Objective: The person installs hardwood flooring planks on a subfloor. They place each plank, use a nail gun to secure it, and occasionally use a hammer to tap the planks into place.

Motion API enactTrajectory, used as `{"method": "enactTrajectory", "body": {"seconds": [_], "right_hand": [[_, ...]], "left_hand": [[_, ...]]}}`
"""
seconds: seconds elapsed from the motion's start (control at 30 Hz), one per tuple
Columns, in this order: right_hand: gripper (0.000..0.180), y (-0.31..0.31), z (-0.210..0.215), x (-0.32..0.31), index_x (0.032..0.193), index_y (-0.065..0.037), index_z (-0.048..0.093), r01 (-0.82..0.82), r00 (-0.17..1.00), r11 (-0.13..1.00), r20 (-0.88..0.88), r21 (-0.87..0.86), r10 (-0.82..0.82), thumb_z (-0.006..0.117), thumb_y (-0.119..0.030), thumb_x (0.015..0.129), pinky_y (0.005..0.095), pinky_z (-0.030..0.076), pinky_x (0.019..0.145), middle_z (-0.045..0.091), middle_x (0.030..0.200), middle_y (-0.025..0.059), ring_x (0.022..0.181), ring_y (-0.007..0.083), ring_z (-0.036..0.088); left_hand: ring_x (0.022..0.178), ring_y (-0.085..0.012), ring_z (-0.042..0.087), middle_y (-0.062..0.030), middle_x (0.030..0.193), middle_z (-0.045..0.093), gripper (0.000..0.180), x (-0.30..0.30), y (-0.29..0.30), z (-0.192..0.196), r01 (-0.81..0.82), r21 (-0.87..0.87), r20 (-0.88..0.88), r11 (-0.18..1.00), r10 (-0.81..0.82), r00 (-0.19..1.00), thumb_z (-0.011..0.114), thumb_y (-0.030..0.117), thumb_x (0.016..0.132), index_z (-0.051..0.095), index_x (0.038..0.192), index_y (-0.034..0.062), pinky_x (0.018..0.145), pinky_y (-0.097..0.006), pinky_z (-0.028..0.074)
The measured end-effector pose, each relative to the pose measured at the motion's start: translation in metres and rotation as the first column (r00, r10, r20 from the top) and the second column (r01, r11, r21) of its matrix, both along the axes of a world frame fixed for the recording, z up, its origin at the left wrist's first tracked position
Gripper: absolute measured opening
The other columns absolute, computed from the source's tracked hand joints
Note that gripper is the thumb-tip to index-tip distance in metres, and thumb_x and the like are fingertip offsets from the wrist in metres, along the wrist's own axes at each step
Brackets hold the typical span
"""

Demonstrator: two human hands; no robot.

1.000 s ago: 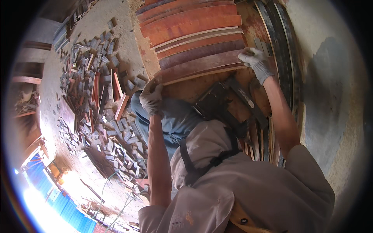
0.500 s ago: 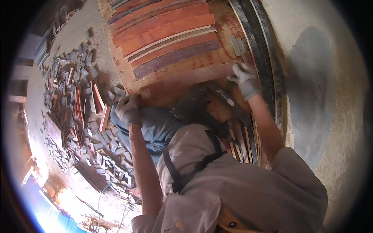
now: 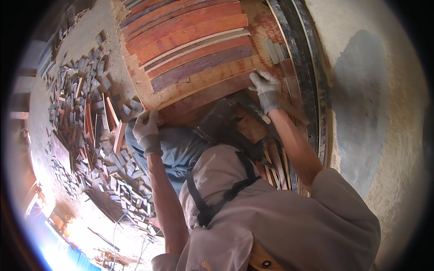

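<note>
A long reddish-brown wooden strip (image 3: 210,93) lies across the near part of the board in front of me. My left hand (image 3: 147,130), in a grey knit glove, is closed around its left end. At the opposite end, my gloved right hand (image 3: 266,88) grips the strip with thumb and fingers, partly hiding that end. Just beyond it lies a purplish strip (image 3: 203,67), parallel and apart from it. Below the strip, near my knee, sits a dark tool (image 3: 219,118), its form partly hidden.
More orange-red strips (image 3: 190,34) lie in rows farther off on the board. Several small grey blocks (image 3: 273,50) sit beside long black rails (image 3: 300,58) at the right. Heaped wood offcuts (image 3: 97,117) cover the floor at left. A grey-patched wall (image 3: 361,104) stands at far right.
My right hand has moved left, away from the black rails, and now grips the strip's end. The strip was blurred before and now looks steady. My left hand has stayed near its end.
</note>
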State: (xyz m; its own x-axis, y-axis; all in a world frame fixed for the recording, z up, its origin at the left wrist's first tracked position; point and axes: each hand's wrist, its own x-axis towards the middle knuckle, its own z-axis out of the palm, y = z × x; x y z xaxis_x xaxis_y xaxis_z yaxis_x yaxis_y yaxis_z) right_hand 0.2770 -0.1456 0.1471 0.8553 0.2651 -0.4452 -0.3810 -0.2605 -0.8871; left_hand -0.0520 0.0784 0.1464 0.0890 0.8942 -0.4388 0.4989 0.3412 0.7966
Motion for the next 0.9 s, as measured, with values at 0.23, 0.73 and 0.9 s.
{"method": "enactTrajectory", "body": {"seconds": [0.23,0.73,0.9], "right_hand": [[0.023,0.0,-0.001,-0.008,0.11,0.007,0.073,0.067,0.998,0.997,0.007,0.049,-0.067,0.077,-0.008,0.092,0.0281,0.063,0.061,0.073,0.095,0.0064,0.074,0.013,0.07],[0.034,-0.003,0.002,-0.007,0.125,0.009,0.069,0.089,0.996,0.996,-0.029,0.019,-0.089,0.073,-0.004,0.093,0.0287,0.065,0.063,0.073,0.11,0.012,0.078,0.0129,0.069],[0.032,-0.002,-0.004,-0.006,0.122,0.007,0.071,0.098,0.995,0.995,-0.02,0.006,-0.098,0.074,-0.004,0.092,0.0263,0.064,0.062,0.073,0.106,0.0095,0.076,0.0114,0.068]], "left_hand": [[0.086,-0.0147,0.072,-0.0105,0.097,0.079,0.038,0.006,-0.008,0.002,-0.041,0.098,0.017,0.994,0.04,0.999,0.088,0.019,0.084,0.078,0.113,-0.0034,0.079,-0.029,0.058],[0.079,-0.0141,0.072,-0.0108,0.092,0.079,0.035,0.015,-0.004,0.005,-0.118,0.04,0.026,0.992,0.117,0.993,0.088,0.015,0.082,0.078,0.11,-0.0051,0.075,-0.028,0.057],[0.079,-0.0151,0.072,-0.0126,0.093,0.079,0.034,0.014,-0.001,0.008,-0.104,0.027,0.02,0.994,0.103,0.994,0.086,0.013,0.084,0.077,0.11,-0.0073,0.073,-0.028,0.059]]}}
